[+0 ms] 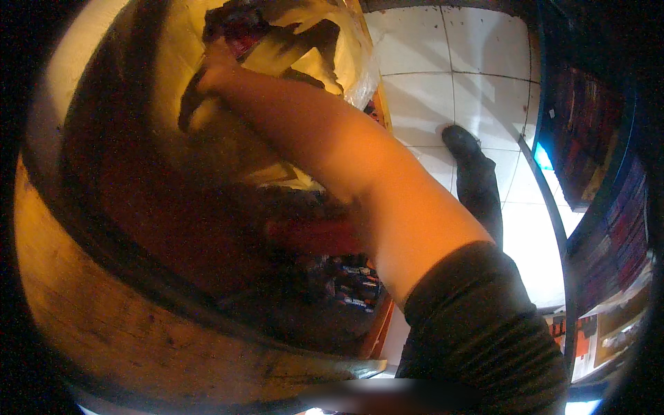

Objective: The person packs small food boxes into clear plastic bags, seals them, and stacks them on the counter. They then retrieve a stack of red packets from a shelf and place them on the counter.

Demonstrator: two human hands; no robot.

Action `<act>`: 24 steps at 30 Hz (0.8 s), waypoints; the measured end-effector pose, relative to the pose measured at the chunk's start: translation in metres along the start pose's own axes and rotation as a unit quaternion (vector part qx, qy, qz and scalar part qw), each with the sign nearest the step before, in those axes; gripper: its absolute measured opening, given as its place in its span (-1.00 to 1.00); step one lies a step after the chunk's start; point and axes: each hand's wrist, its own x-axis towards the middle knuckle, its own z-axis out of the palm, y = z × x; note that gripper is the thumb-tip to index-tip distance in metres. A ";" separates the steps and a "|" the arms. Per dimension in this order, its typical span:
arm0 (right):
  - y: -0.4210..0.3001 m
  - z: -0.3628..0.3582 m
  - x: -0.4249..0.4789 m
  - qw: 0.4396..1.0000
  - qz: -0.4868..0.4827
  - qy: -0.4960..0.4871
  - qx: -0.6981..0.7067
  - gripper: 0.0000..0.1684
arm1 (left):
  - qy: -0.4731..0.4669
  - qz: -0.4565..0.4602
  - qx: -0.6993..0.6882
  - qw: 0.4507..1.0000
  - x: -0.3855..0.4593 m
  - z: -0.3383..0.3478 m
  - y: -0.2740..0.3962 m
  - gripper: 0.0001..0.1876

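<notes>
My right arm stretches from the lower right, its dark sleeve (477, 311) pushed up above the elbow. It reaches into a deep, shadowed wooden compartment. My right hand (220, 65) is at the far upper left, among crumpled yellowish wrapping (311, 62), perhaps plastic or paper. A dark, shiny item with reddish parts (241, 36) touches or covers the fingers. Whether they grip it is hidden by shadow and blur. Dark packs bearing printed writing (358, 285) lie deeper, below the forearm. My left hand is out of view.
A wooden board edge (155, 342) curves along the left and bottom. White floor tiles (415, 46) show at the upper right, with a dark shoe (461, 142) on them. Shelves of tightly stacked dark goods (591, 135) stand at the far right behind a dark frame edge (555, 223).
</notes>
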 end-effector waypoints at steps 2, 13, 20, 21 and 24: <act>0.010 -0.003 -0.002 1.000 -0.002 -0.025 0.008 -0.25 | -0.002 0.008 -0.004 1.000 0.001 -0.001 -0.008 -0.62; 0.021 -0.046 -0.097 0.935 0.042 0.120 0.332 0.04 | 0.032 0.002 -0.015 0.999 -0.014 0.003 -0.007 -0.60; 0.047 -0.100 -0.147 0.844 0.132 0.123 0.505 0.00 | 0.048 -0.012 -0.021 0.999 -0.025 -0.009 -0.006 -0.59; 0.042 -0.118 -0.158 0.836 0.144 0.116 0.516 0.00 | 0.050 -0.014 -0.022 0.998 -0.031 -0.013 -0.006 -0.59; 0.054 -0.146 -0.170 0.816 0.155 0.128 0.542 -0.08 | 0.052 -0.010 -0.037 0.998 -0.038 -0.020 -0.008 -0.58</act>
